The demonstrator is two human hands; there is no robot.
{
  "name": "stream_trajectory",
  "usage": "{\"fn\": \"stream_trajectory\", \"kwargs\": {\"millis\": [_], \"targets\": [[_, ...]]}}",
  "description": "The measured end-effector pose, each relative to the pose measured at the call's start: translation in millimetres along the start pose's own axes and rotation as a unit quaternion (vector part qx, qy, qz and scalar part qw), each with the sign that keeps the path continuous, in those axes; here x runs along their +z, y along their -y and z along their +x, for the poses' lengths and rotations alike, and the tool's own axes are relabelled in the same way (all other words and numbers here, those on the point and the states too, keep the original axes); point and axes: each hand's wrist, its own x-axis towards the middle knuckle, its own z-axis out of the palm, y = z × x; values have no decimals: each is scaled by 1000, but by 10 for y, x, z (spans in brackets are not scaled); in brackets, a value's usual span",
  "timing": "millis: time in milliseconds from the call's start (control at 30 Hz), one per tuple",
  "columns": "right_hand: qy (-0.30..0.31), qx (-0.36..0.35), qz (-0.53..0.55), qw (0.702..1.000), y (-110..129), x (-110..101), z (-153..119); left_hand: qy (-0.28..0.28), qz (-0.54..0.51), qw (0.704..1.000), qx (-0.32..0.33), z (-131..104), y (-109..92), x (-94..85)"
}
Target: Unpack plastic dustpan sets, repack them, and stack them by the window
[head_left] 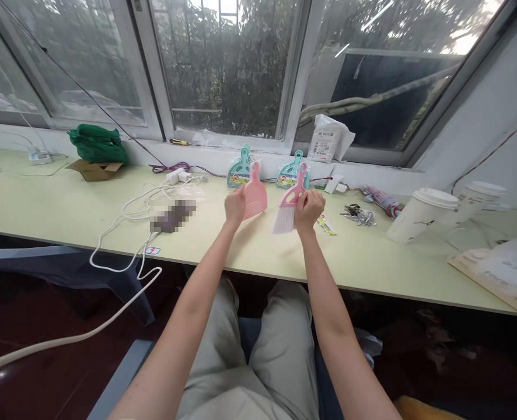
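My left hand (235, 206) grips the left edge of a pink dustpan (255, 198), held upright above the desk with its handle up. In my right hand (310, 209) is a small pink brush (291, 198), its white bristles pointing down and its handle up. The two pink pieces are apart. Behind them, two teal dustpan sets (244, 158) (298, 160) lean against the wall under the window. A yellow-green label (326, 225) lies on the desk by my right hand.
On the desk (197, 233), white cables (125, 219) and a green bag (97, 144) on a cardboard box (94, 170) are at left. Keys (358, 214), white paper cups (422, 214) and a plastic-wrapped package (503, 271) are at right. A white packet (326, 140) stands on the sill.
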Motion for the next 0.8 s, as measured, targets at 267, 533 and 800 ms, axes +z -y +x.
{"fn": "stream_trajectory", "kwargs": {"millis": [267, 533, 800], "targets": [[312, -104, -109, 938, -437, 233, -59, 73, 68, 985, -139, 272, 518, -186], [410, -140, -202, 878, -417, 355, -66, 126, 194, 958, -169, 126, 729, -237], [518, -52, -273, 809, -140, 427, 114, 164, 312, 929, -115, 149, 718, -287]]}}
